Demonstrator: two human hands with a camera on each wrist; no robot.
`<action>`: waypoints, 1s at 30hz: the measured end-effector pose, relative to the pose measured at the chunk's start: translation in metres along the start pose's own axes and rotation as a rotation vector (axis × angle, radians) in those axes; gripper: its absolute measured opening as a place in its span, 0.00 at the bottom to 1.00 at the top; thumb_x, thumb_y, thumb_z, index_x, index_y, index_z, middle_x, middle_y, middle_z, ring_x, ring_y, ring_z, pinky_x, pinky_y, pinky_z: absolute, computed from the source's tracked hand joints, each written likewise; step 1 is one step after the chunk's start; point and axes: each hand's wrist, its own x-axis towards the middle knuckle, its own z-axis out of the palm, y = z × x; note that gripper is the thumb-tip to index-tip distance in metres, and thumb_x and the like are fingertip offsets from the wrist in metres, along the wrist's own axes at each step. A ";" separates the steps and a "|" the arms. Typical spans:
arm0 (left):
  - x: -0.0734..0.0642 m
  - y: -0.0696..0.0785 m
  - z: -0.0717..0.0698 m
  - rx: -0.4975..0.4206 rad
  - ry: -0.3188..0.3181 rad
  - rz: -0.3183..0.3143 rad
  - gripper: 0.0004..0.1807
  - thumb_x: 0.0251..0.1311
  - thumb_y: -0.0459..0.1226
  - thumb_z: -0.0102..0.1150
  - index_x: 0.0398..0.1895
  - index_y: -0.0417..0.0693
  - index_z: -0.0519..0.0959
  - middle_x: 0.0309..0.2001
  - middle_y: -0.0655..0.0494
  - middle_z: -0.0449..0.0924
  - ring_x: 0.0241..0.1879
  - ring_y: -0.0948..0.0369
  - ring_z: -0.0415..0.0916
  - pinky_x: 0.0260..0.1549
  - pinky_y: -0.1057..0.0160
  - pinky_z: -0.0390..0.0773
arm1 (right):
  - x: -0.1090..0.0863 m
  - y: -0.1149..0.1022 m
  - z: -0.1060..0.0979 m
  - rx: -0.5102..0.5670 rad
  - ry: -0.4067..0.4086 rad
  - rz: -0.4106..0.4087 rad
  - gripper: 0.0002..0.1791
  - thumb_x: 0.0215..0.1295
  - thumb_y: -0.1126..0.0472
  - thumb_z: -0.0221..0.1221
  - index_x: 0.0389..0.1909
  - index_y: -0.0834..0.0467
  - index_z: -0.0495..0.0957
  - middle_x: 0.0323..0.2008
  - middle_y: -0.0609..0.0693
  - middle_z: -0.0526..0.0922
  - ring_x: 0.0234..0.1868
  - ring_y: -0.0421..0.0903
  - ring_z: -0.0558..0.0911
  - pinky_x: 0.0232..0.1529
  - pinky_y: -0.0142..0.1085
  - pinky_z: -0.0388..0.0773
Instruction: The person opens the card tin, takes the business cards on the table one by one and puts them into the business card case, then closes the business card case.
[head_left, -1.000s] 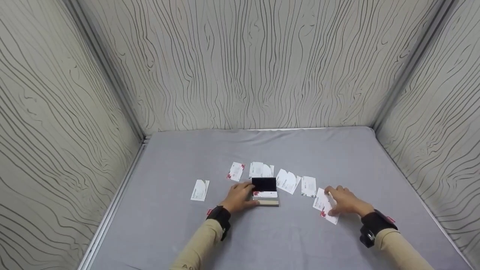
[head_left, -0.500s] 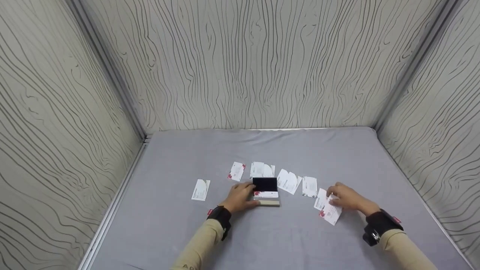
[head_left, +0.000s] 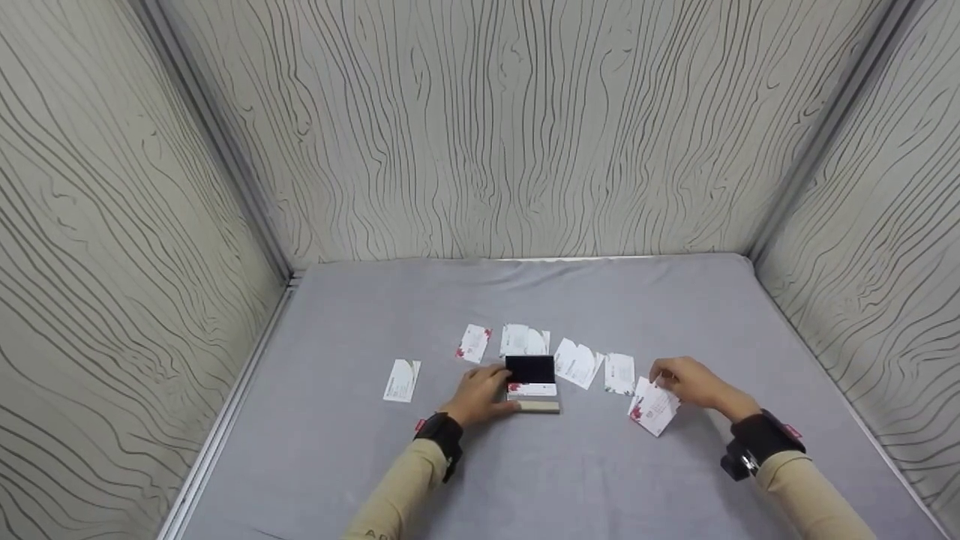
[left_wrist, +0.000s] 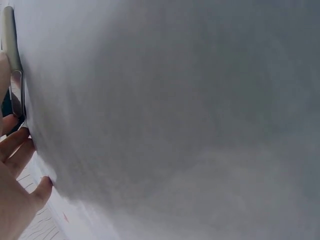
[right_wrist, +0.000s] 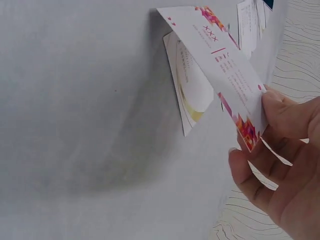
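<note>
From afar, I judged that the red-patterned card (right_wrist: 220, 65) could slip or twist, because my right hand (head_left: 690, 382) pinched it only near one end. Most of it reached out from the grip, over a gold-curved card (right_wrist: 192, 82), right of the card case (head_left: 530, 368), which my left hand (head_left: 477, 394) held at its left side.

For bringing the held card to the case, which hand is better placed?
Right, I'd judge: the right grip pinches the card near one end, while the left grip holds the open case.
</note>
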 end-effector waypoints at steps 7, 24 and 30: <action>0.000 0.000 -0.002 -0.004 -0.020 -0.022 0.35 0.61 0.54 0.64 0.62 0.38 0.74 0.62 0.46 0.73 0.63 0.52 0.69 0.62 0.48 0.66 | 0.010 -0.007 0.000 0.093 0.047 0.004 0.06 0.63 0.75 0.58 0.34 0.63 0.80 0.29 0.50 0.81 0.28 0.42 0.75 0.27 0.33 0.75; 0.001 -0.001 0.003 -0.008 -0.013 -0.015 0.35 0.61 0.53 0.65 0.63 0.37 0.74 0.63 0.45 0.73 0.63 0.52 0.69 0.63 0.48 0.65 | 0.042 -0.025 0.028 0.121 0.123 -0.081 0.05 0.62 0.75 0.61 0.34 0.63 0.81 0.31 0.52 0.81 0.32 0.49 0.79 0.33 0.36 0.77; 0.002 -0.002 0.003 -0.016 -0.007 -0.004 0.35 0.60 0.53 0.65 0.62 0.37 0.74 0.62 0.45 0.73 0.63 0.52 0.69 0.63 0.48 0.64 | 0.051 -0.029 0.043 0.189 0.164 -0.129 0.07 0.60 0.77 0.61 0.33 0.64 0.80 0.30 0.52 0.81 0.28 0.45 0.79 0.29 0.34 0.77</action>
